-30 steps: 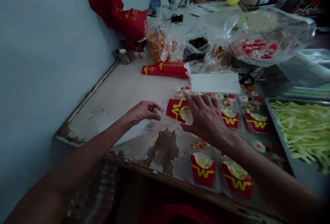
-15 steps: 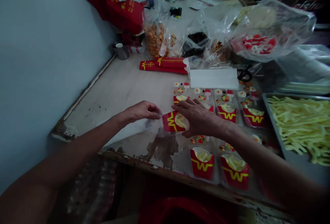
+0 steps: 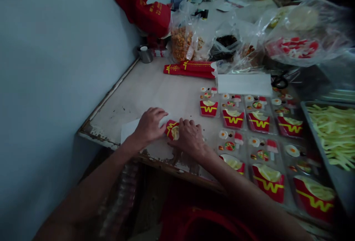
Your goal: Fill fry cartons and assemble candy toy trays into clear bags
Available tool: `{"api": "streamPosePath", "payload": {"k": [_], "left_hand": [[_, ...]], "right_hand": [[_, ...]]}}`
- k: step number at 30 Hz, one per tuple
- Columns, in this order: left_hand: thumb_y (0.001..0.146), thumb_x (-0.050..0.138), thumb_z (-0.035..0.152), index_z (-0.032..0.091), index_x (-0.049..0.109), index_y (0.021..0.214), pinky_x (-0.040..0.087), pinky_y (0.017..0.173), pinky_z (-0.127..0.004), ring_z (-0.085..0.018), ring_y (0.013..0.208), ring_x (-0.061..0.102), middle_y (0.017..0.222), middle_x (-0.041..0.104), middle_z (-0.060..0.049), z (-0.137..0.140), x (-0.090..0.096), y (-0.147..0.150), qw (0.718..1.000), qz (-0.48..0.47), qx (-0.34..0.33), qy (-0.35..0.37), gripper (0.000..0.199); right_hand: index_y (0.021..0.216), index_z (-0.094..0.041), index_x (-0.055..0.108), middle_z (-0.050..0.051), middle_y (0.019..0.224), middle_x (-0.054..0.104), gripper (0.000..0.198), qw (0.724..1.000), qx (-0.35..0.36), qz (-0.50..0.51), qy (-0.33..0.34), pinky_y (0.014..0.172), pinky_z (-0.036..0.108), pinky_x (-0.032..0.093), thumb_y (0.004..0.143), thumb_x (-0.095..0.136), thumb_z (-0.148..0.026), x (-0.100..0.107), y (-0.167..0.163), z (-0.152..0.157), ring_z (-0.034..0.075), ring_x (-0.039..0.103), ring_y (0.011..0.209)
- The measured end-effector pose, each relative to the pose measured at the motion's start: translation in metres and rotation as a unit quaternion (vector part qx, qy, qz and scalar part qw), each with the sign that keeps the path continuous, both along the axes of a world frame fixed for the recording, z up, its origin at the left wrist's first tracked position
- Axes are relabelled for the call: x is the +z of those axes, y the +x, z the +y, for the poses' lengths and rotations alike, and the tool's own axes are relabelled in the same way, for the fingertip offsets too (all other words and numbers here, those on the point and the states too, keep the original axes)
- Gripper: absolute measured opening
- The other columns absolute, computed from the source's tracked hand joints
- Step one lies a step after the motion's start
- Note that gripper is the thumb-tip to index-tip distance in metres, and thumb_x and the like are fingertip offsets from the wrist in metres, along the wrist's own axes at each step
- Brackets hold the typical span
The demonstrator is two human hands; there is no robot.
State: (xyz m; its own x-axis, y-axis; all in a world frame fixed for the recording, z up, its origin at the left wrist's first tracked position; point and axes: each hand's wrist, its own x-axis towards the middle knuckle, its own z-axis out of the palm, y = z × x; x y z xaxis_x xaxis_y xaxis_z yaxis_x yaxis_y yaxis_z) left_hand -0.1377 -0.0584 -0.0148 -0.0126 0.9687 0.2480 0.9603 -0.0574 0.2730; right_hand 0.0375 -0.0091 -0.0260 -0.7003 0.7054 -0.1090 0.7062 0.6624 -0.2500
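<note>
Between my hands lies a clear flat packet with a small red fries carton (image 3: 171,128) in it, turned sideways so its yellow W faces left. My right hand (image 3: 191,137) grips its right part, thumb on the near side and fingers curled at the far side, covering much of it. Beside its left end is my left hand (image 3: 149,124), fingers bent and spread from the thumb; whether the fingertips touch the packet is unclear. Under my left wrist a white sheet (image 3: 128,129) lies on the table. Similar packets with fries cartons (image 3: 233,118) stand in rows at the right.
A metal tray of pale fries-like strips (image 3: 330,130) is at the right. Behind the rows are a white card stack (image 3: 244,84), folded red cartons (image 3: 191,70) and bags of small pieces (image 3: 181,43). A metal cup (image 3: 145,55) stands by the wall. The table's front edge (image 3: 163,167) is chipped.
Both hands have carried the packet leftward, away from the rows, over beside the white sheet. My left hand's pinch on the packet's end has loosened. The view has swung slightly left.
</note>
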Motion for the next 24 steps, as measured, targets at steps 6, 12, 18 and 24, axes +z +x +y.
{"api": "streamPosePath", "payload": {"k": [6,12,18,24], "left_hand": [[0.085,0.063,0.021,0.014,0.065,0.120,0.050,0.096,-0.039,-0.026,0.105,0.059,0.111,0.066,-0.012,-0.032,-0.032,0.009,0.997,0.057,0.005,-0.049,0.036],[0.088,0.056,0.009,0.012,0.070,0.095,0.051,0.074,-0.035,-0.025,0.083,0.064,0.090,0.068,-0.012,-0.017,-0.017,0.022,0.975,0.170,-0.005,-0.143,0.016],[0.089,0.059,0.014,0.017,0.069,0.087,0.047,0.071,-0.029,-0.020,0.081,0.065,0.085,0.070,-0.006,-0.020,-0.008,0.051,0.995,0.102,0.022,0.000,0.011],[0.082,0.062,0.011,0.019,0.065,0.071,0.044,0.065,-0.026,-0.015,0.069,0.063,0.074,0.069,-0.001,-0.022,-0.005,0.064,0.988,-0.028,0.123,0.085,0.014]], "right_hand": [[0.151,-0.003,0.033,0.026,0.133,0.055,0.116,0.999,-0.005,-0.048,0.016,0.092,0.047,0.042,0.064,0.085,-0.059,-0.004,0.039,-0.013,0.037,0.051,0.117],[0.136,-0.004,0.051,0.020,0.121,0.060,0.079,0.997,-0.057,-0.057,0.015,0.084,0.043,0.045,0.074,0.075,-0.047,-0.014,0.070,-0.025,0.035,0.052,0.110],[0.134,0.000,0.051,0.020,0.117,0.059,0.083,0.997,-0.058,0.018,0.044,0.088,0.039,0.043,0.069,0.076,-0.043,-0.007,0.066,-0.022,0.031,0.049,0.105],[0.136,-0.006,0.049,0.019,0.117,0.058,0.084,0.996,-0.049,0.012,0.075,0.086,0.045,0.041,0.068,0.077,-0.048,0.022,0.067,-0.019,0.034,0.048,0.103]]}}
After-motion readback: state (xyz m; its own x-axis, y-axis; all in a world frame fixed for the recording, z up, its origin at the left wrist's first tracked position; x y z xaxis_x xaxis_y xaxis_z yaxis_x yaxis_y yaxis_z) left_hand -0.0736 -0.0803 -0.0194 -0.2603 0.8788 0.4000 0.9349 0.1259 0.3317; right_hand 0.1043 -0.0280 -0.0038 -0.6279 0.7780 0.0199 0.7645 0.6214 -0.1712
